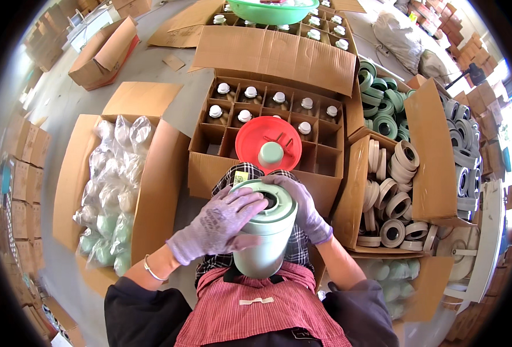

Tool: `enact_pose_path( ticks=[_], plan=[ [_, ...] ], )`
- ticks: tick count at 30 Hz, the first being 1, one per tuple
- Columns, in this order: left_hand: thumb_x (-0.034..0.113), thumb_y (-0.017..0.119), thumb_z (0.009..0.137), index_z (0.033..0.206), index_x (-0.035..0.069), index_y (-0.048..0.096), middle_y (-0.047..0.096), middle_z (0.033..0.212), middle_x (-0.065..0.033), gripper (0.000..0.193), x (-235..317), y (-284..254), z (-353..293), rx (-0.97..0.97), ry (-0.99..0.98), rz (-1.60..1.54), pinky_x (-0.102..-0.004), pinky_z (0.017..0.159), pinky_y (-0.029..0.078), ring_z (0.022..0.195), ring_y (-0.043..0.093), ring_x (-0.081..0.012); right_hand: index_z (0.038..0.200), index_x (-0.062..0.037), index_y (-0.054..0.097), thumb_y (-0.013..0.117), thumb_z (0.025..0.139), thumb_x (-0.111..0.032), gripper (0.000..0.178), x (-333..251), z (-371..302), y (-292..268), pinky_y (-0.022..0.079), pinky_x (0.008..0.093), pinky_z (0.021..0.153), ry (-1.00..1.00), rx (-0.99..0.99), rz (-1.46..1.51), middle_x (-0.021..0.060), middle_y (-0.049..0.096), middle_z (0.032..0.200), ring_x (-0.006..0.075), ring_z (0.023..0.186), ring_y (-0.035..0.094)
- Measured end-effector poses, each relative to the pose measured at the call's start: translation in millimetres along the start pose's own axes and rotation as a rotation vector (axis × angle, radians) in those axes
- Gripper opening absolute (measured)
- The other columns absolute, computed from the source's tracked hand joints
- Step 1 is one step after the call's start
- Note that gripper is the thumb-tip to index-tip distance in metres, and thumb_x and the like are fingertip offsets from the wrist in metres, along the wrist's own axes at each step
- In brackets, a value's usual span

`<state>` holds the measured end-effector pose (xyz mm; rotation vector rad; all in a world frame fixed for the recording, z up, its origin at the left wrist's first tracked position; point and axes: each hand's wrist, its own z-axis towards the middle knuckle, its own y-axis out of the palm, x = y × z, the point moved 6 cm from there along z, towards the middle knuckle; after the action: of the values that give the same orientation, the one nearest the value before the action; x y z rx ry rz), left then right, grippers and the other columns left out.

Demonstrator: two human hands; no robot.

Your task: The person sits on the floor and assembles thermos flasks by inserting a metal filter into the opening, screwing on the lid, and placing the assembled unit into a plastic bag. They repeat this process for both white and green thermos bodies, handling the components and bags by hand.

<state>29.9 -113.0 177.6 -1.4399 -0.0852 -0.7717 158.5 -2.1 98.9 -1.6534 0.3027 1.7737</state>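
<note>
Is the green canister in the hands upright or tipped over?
Upright. The green canister stands with its ringed top facing up, held between the left hand and right hand.

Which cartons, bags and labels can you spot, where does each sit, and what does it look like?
Brown divided carton: ahead, white-capped bottles inside.
Open brown carton: left, clear bagged pale-green parts.
Brown ring carton: right, cream rings.
Small yellow label: beside pale-green canister.
</note>
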Motion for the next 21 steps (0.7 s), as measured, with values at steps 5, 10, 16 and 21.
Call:
enact_pose_path(
  ticks=[5, 10, 16, 21],
  plan=[
    [0.023, 0.053, 0.098, 0.131, -0.005, 0.048, 0.054, 0.131, -0.0195, 0.043, -66, 28, -19, 0.508, -0.356, -0.744, -0.0375, 0.104, 0.04, 0.124, 0.051, -0.0288, 0.123, 0.0003, 0.059, 0.051, 0.091, -0.018, 0.038, -74, -17, 5, 0.036, 0.0442, 0.109, -0.211, 0.05, -0.296, 0.0196, 0.058, 0.128, 0.037, 0.123, 0.053],
    [0.023, 0.051, 0.101, 0.133, 0.001, 0.044, 0.048, 0.115, -0.0106, 0.04, -44, 66, 26, 0.53, -0.374, -0.947, -0.0377, 0.099, 0.039, 0.109, 0.046, -0.0223, 0.124, -0.0074, 0.062, 0.064, 0.085, -0.009, 0.039, -154, -69, -4, 0.046, 0.0475, 0.088, -0.423, -0.149, -0.715, 0.0171, 0.059, 0.111, 0.0364, 0.105, 0.055],
    [0.035, 0.062, 0.091, 0.12, -0.001, 0.063, 0.068, 0.109, -0.0123, 0.046, -51, 197, -67, 0.089, -0.794, -1.179, -0.0352, 0.093, 0.046, 0.104, 0.06, -0.0196, 0.136, -0.0153, 0.059, 0.06, 0.097, -0.025, 0.04, -40, -104, -75, 0.04, 0.049, 0.104, 0.671, -0.082, -0.077, 0.0148, 0.051, 0.143, 0.0344, 0.125, 0.051],
    [0.03, 0.061, 0.089, 0.109, 0.004, 0.066, 0.066, 0.099, -0.0022, 0.033, -42, 171, -78, 0.153, -0.631, -1.295, -0.0269, 0.088, 0.046, 0.097, 0.058, -0.0105, 0.136, -0.0151, 0.057, 0.058, 0.097, -0.029, 0.041, -50, -75, -57, 0.041, 0.0489, 0.104, 0.46, 0.06, -0.027, 0.0147, 0.052, 0.14, 0.0341, 0.124, 0.052]
  ],
)
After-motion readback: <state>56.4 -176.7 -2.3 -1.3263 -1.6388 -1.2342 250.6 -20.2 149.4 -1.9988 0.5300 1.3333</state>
